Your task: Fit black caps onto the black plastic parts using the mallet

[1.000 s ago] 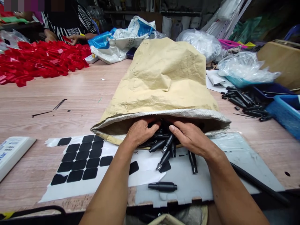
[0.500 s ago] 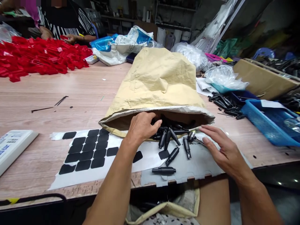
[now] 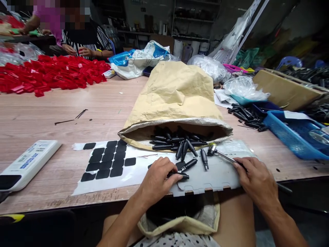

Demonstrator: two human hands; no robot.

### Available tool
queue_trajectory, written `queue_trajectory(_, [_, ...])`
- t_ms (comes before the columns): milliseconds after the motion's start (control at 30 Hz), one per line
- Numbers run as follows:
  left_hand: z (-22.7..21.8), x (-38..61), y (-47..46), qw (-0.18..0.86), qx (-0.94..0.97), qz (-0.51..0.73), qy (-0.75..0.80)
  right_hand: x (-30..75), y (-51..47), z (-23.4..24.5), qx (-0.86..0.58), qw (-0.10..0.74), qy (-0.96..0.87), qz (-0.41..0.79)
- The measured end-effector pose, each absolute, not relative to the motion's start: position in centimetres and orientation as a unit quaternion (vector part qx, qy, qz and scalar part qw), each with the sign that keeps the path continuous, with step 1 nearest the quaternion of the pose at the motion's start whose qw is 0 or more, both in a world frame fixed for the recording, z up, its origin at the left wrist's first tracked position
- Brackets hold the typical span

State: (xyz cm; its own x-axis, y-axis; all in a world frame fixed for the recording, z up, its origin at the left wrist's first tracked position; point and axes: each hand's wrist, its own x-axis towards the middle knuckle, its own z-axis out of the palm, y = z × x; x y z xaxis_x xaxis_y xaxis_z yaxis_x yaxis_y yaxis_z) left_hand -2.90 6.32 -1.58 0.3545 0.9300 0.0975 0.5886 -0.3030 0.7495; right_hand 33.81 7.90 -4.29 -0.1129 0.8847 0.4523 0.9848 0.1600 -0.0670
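My left hand [image 3: 159,180] is closed on a black plastic part [image 3: 180,175] lying on the grey sheet [image 3: 218,171] near the table's front edge. My right hand [image 3: 255,180] grips the handle of a small metal hammer [image 3: 218,153], whose head rests on the sheet by the sack's mouth. A tan paper sack [image 3: 177,92] lies on its side, open toward me, with several black parts [image 3: 177,140] spilling out. A few loose ones [image 3: 204,159] lie between my hands.
A white sheet with black pads [image 3: 108,161] lies left of my hands, a white box [image 3: 28,164] further left. Red pieces [image 3: 51,72] are heaped at the far left by another person. Blue trays [image 3: 290,133] and black parts [image 3: 244,113] stand right.
My left hand came out of the sack and took a black part near the front edge. My right hand moved right and closed on the hammer handle. The view shifted slightly.
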Motion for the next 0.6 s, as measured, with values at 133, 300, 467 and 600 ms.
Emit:
queue_trajectory(133, [-2.0,-3.5,7.0,0.237,0.758,0.309,0.523,33.9,6.1,-3.6,-0.661,0.222,-0.711,-0.091])
queue_trajectory(300, [-2.0,-3.9,7.3,0.213,0.746,0.303,0.553,30.1,3.2,-2.0,-0.678,0.28,-0.674,0.09])
queue_trajectory(467, [-1.9,-4.1,7.5,0.237,0.755,0.283,0.543,23.4,0.4,0.0,-0.603,0.306,-0.692,0.255])
queue_trajectory(600, [-2.0,-4.3,7.5,0.242,0.757,0.279,0.539,20.3,-0.6,-0.7,-0.568,0.322,-0.711,0.261])
